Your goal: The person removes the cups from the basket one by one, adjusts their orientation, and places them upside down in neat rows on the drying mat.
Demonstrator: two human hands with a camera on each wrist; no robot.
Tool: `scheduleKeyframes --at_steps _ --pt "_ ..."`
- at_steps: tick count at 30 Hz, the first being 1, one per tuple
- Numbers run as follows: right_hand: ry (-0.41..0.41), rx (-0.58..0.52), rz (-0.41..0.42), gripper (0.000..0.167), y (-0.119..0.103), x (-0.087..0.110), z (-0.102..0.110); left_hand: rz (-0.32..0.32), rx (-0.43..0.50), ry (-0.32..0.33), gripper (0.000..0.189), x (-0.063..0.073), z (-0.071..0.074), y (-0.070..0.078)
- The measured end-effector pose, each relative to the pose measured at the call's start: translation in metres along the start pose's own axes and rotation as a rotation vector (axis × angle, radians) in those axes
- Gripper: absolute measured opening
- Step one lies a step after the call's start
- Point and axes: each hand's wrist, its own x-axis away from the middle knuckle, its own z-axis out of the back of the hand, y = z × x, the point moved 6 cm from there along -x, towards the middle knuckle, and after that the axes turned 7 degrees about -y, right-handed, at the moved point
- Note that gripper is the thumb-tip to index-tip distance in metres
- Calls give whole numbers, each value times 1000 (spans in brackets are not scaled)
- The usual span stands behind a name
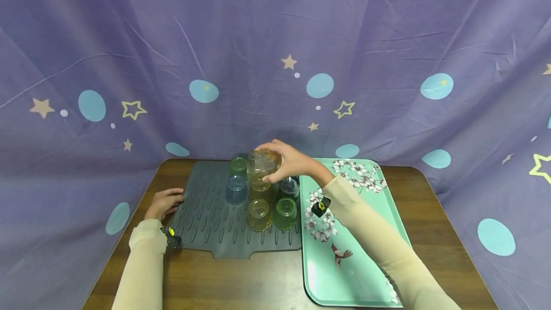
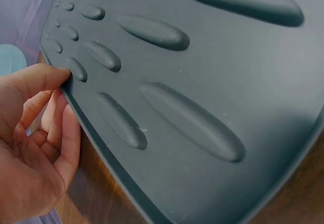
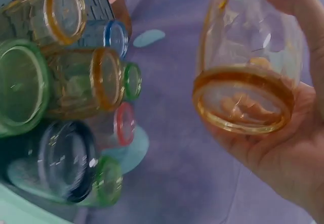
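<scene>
My right hand (image 1: pixel 288 159) grips a clear glass tumbler with an amber band (image 1: pixel 260 162), holding it tilted above the other glasses. Its amber end (image 3: pixel 245 100) faces the right wrist camera, the fingers wrapped behind the glass. Several coloured tumblers stand grouped on a dark grey ribbed drying mat (image 1: pixel 202 219): a blue one (image 1: pixel 236 189), an amber one (image 1: pixel 259 215), a green one (image 1: pixel 286 213) and a dark blue one (image 1: pixel 289 187) among them. My left hand (image 1: pixel 165 201) holds the mat's left edge, fingertips (image 2: pixel 63 76) right at the rim.
A mint green tray (image 1: pixel 344 271) with a blossom print lies right of the mat, under my right forearm. Both rest on a brown wooden table (image 1: pixel 258 283). A purple curtain (image 1: pixel 241 123) hangs close behind. A pink-rimmed glass (image 3: pixel 124 123) stands among the others.
</scene>
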Motion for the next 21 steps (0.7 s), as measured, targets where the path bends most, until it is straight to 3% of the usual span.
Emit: scheduleKeyframes --at_steps 4,9,15,21 --pt "-44 243 31 79 -25 -14 -12 2 5 3 50 1 0 1" --pt "-106 516 -11 79 -49 -29 -27 -9 8 -7 50 3 -2 2" --pt "-155 647 -29 82 -69 -46 -47 -11 10 -12 51 3 -1 1" --pt "-211 810 -29 84 -75 -58 -68 -7 21 -10 49 -1 -1 -1"
